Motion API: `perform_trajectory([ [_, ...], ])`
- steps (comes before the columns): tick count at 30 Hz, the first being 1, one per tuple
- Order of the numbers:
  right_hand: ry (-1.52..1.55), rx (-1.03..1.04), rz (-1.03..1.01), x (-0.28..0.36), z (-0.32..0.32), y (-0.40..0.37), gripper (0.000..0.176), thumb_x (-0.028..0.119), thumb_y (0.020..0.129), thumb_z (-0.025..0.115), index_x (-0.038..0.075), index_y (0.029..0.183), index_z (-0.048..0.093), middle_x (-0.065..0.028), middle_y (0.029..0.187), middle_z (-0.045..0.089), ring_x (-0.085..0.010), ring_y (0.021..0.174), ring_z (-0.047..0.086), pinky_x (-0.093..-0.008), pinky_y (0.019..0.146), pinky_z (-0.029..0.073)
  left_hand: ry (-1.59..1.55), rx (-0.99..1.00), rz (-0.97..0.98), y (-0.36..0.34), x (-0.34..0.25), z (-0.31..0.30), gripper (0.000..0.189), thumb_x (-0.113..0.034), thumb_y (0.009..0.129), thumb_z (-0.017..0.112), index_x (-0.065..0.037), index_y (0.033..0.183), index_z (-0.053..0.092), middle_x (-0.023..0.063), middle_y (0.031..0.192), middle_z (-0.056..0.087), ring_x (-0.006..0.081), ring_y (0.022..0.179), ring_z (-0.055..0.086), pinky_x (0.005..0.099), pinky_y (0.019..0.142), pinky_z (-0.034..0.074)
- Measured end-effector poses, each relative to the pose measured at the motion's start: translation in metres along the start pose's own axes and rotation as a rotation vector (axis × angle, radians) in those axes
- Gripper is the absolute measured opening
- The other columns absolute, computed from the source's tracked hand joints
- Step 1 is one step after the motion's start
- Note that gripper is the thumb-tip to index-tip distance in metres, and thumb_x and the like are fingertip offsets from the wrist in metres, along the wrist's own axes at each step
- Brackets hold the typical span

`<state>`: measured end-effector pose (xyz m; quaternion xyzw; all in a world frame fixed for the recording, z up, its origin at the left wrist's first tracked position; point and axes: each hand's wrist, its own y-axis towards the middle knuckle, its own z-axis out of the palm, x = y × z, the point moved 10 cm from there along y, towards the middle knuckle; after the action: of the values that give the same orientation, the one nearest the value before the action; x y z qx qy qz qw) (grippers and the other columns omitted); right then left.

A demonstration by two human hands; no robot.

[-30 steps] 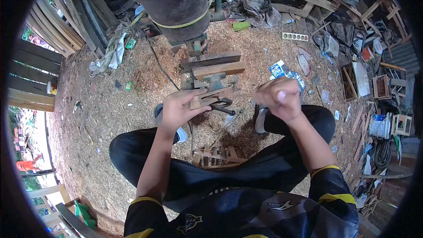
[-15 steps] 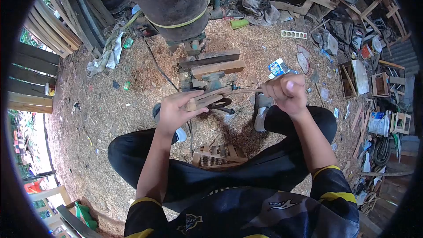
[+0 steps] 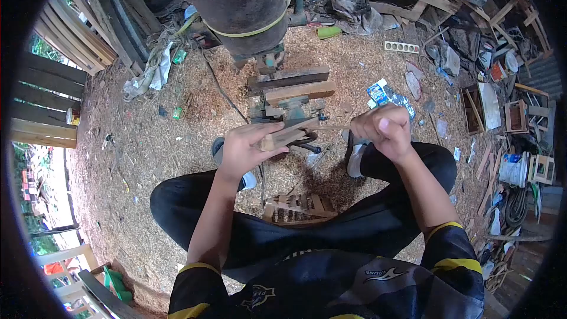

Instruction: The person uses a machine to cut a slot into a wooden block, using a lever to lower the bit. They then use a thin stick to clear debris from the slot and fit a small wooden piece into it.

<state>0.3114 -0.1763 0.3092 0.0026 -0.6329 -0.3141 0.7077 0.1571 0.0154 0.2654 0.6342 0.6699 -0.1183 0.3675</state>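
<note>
My left hand (image 3: 248, 146) grips the near end of a slotted wooden piece (image 3: 290, 136), thumb on one side and fingers on the other. That piece lies over a vise-like metal tool (image 3: 297, 108) low in front of me. Closed in a fist, my right hand (image 3: 385, 132) holds a thin stick-like tool (image 3: 335, 127) that reaches left to the far end of the wooden piece. What exactly the tool's tip touches is too small to tell. Two wooden blocks (image 3: 300, 91) sit just beyond the metal tool.
A large dark drum-like machine body (image 3: 245, 6) stands ahead. A slatted wooden piece (image 3: 300, 208) lies between my legs. A power strip (image 3: 401, 47) and a blue packet (image 3: 378, 91) are on the shavings-covered ground (image 3: 195, 94). Boards (image 3: 47, 100) stand left; scrap lies right.
The whole view has shifted slightly, so things appear a little farther right. Both hands keep their holds, with the right fist slightly closer to the wooden piece.
</note>
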Motion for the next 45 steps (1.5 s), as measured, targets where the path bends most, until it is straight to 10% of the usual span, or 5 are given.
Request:
perform_trajectory([
  [27, -0.097, 0.131, -0.193, 0.018, 0.059, -0.001, 0.042, 0.004, 0.098, 0.055, 0.001, 0.062, 0.033, -0.0089, 0.055, 0.037, -0.0259, 0.047, 0.037, -0.0401, 0.049, 0.032, 0.001, -0.014, -0.022, 0.003, -0.008, 0.004, 0.049, -0.031, 0.071, 0.094, -0.01, 0.113, 0.079, 0.011, 0.105, 0.08, 0.0281, 0.093, 0.078, 0.036, 0.082, 0.062],
  [45, -0.047, -0.059, -0.092, 0.019, 0.02, 0.001, 0.057, 0.026, 0.101, 0.054, 0.008, 0.055, 0.026, -0.0037, 0.047, 0.028, -0.0202, 0.04, 0.024, -0.0393, 0.047, 0.023, -0.001, -0.04, -0.065, -0.004, 0.001, 0.004, 0.051, -0.033, 0.072, 0.094, -0.009, 0.114, 0.079, 0.0117, 0.108, 0.079, 0.0289, 0.092, 0.078, 0.0356, 0.082, 0.061],
])
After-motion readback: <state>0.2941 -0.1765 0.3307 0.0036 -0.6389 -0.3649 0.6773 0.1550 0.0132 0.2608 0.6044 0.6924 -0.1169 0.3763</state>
